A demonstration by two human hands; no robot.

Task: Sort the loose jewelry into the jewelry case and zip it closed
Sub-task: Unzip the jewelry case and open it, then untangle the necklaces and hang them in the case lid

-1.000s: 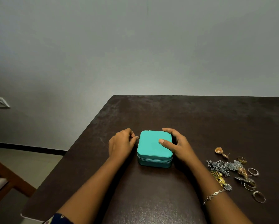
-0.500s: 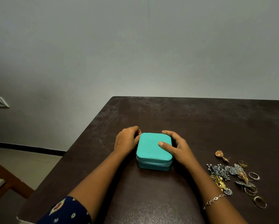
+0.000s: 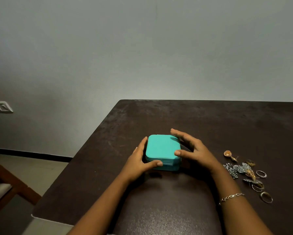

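Since half a second earlier the left hand (image 3: 139, 160) had dropped from the far left corner of the small teal zip-round jewelry case (image 3: 161, 150) to its left side. Its fingers were straightened flat against the wall and its thumb lay along the near zip seam, gripping nothing. The right hand (image 3: 191, 148) had opened, fingers spread above the far right corner, only the thumb resting on the lid. Bracketing the case this way probably steadied it for lifting the lid, which looked shut. The case sat mid-left on the dark brown wooden bench (image 3: 227, 126). The loose heap of gold and silver jewelry (image 3: 244, 170) lay well apart to its right, unsorted. Behind stood a plain grey wall (image 3: 142, 56) with a white switch plate (image 3: 1, 107) at far left.
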